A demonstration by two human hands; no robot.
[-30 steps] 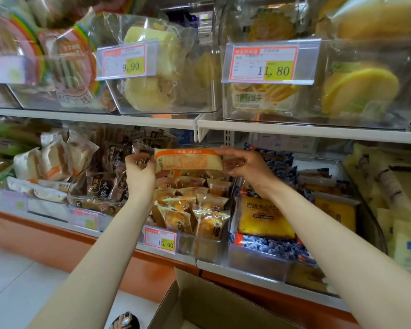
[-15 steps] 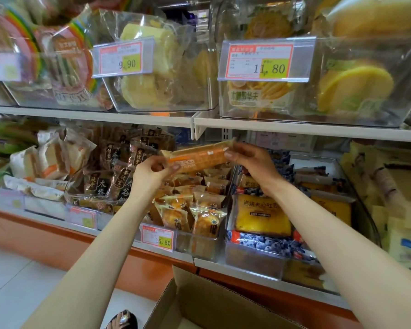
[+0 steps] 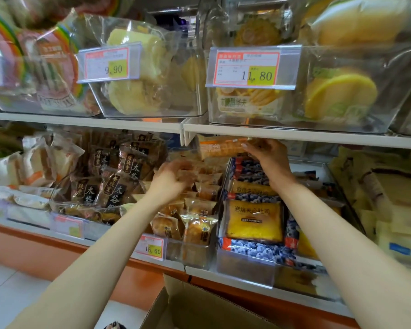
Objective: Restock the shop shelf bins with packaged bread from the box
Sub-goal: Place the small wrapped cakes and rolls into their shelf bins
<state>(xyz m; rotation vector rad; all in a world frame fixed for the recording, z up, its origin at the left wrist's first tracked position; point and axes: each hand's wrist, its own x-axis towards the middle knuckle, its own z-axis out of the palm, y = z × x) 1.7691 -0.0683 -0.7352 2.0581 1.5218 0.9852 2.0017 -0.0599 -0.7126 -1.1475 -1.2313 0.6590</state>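
My right hand grips one end of a long bread pack with an orange label, held level just under the upper shelf edge. Below it, my left hand is off the pack and blurred. Its loosely bent fingers lie on the small wrapped breads standing in rows in a clear bin. That bin carries a 15.60 price tag. An open cardboard box sits at the bottom of the view, its inside hidden.
Toast packs with blueberry print fill the bin to the right. Dark-labelled pastry bags crowd the left. The white upper shelf holds clear bins of yellow cakes with 9.90 and 11.80 tags. White tiled floor lies at lower left.
My left hand let go of the orange-labelled pack and dropped onto the small breads in the bin. My right hand carried the pack up and right, close under the upper shelf.
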